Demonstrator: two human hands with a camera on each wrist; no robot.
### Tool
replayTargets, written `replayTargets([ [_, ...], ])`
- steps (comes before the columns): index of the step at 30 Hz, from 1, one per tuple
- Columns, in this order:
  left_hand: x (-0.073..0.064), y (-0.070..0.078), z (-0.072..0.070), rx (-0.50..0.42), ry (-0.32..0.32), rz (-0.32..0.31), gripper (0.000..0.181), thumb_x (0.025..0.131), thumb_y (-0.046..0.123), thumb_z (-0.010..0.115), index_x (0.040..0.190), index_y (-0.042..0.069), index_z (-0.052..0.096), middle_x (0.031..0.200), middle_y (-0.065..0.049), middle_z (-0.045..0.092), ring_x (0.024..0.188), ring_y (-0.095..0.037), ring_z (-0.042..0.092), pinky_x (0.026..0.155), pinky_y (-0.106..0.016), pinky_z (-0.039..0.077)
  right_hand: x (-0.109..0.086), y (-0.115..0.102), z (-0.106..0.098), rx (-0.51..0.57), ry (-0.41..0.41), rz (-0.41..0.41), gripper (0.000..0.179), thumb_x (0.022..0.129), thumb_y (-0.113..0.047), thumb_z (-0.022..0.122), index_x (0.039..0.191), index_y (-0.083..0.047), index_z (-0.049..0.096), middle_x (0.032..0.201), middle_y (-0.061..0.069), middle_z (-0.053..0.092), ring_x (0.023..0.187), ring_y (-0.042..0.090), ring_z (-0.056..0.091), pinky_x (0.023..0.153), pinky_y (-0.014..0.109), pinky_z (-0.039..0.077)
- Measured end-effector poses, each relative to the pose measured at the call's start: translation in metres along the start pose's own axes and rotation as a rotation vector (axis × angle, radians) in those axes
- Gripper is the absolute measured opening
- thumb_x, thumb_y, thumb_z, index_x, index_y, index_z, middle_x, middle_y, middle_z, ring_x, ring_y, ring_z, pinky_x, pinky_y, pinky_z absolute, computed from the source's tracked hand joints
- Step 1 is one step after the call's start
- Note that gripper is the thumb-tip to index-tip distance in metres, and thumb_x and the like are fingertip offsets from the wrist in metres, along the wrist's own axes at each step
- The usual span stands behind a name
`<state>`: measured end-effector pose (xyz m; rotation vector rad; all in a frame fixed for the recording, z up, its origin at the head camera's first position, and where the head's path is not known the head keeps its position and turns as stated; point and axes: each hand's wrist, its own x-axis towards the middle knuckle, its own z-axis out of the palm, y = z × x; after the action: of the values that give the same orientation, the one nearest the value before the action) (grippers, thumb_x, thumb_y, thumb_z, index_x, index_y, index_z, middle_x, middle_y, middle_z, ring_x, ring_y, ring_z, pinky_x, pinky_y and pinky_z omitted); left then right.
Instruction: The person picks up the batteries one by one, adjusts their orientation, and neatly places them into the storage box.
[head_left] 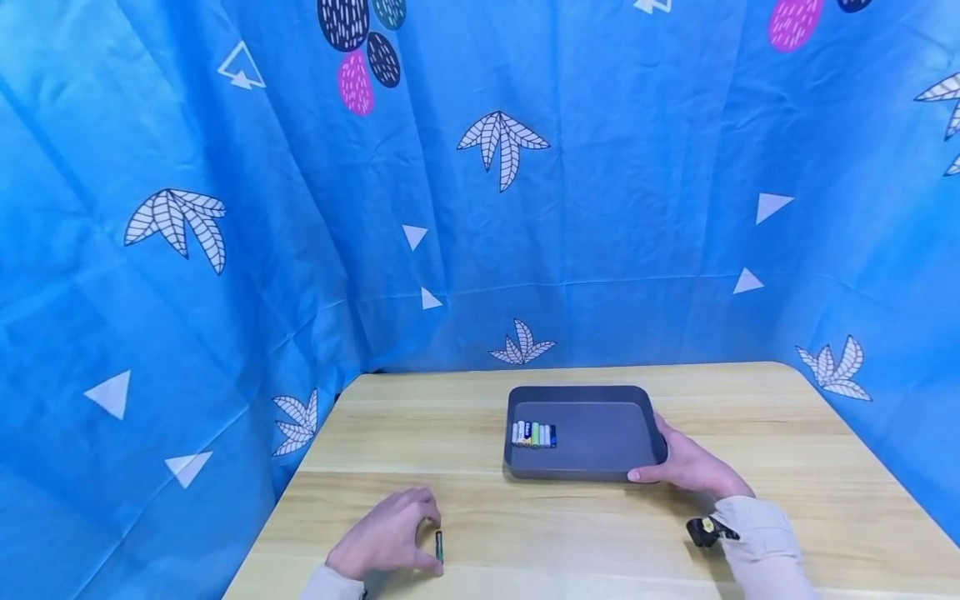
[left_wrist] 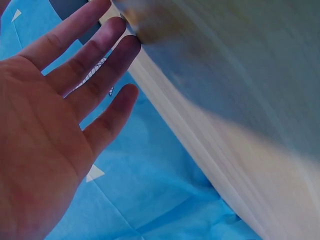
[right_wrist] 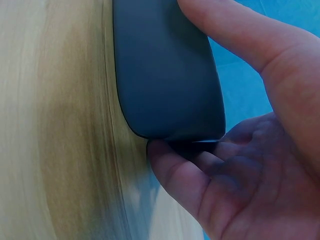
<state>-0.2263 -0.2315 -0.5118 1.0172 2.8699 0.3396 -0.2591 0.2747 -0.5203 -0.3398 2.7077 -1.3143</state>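
At the table's near left, my left hand [head_left: 392,533] pinches a small dark battery [head_left: 439,546] end to end, its thumb at the near end and a finger at the far one. In the left wrist view several fingers of the left hand [left_wrist: 55,115] extend towards the tabletop; the battery cannot be made out there. My right hand [head_left: 693,462] grips the right end of a dark grey tray [head_left: 600,437]. The right wrist view shows the tray's outer wall [right_wrist: 167,75] between thumb and fingers. Inside the tray, at its left, several batteries [head_left: 535,434] lie side by side.
The light wooden table [head_left: 570,533] carries the tray towards its far side. Blue patterned cloth [head_left: 600,208] hangs behind the table and along its sides. A black device [head_left: 703,532] is strapped at the right wrist, over a pale sleeve [head_left: 765,537].
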Motion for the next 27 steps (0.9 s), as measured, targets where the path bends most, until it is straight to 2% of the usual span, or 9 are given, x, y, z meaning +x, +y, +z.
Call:
replayTargets([
  [5,0.000,0.000,0.001,-0.011,0.005,0.022,0.042,0.070,0.052,0.089,0.099,0.024,0.077,0.100,0.015,0.063,0.090,-0.002,0.059,0.083,-0.026,0.056,0.000,-0.001,-0.001,0.002,0.001,0.004,0.131,0.076,-0.035,0.091,0.162,0.008,0.003,0.162,0.041,0.021,0.148,0.060,0.029,0.118,0.072,0.030],
  [14,0.008,0.001,0.004,-0.007,0.009,0.039,0.039,0.074,0.047,0.085,0.100,0.020,0.077,0.101,0.014,0.065,0.089,-0.002,0.058,0.080,-0.024,0.055,0.000,0.002,0.000,0.015,-0.001,-0.018,0.129,0.076,-0.032,0.092,0.162,0.007,0.004,0.162,0.040,0.024,0.147,0.059,0.031,0.117,0.072,0.031],
  [21,0.025,0.002,-0.006,-0.006,0.021,0.051,0.039,0.074,0.046,0.085,0.101,0.018,0.076,0.101,0.012,0.065,0.089,-0.003,0.060,0.079,-0.024,0.055,-0.001,0.002,0.001,-0.011,-0.002,0.020,0.131,0.076,-0.036,0.091,0.161,0.009,0.003,0.163,0.040,0.019,0.149,0.059,0.025,0.119,0.072,0.027],
  [27,0.044,0.003,-0.018,0.005,0.059,0.052,0.037,0.077,0.044,0.083,0.103,0.019,0.076,0.106,0.011,0.067,0.097,-0.011,0.066,0.089,-0.031,0.058,0.000,0.001,0.001,-0.012,0.001,0.013,0.130,0.076,-0.036,0.091,0.162,0.008,0.003,0.163,0.040,0.020,0.149,0.059,0.026,0.118,0.072,0.029],
])
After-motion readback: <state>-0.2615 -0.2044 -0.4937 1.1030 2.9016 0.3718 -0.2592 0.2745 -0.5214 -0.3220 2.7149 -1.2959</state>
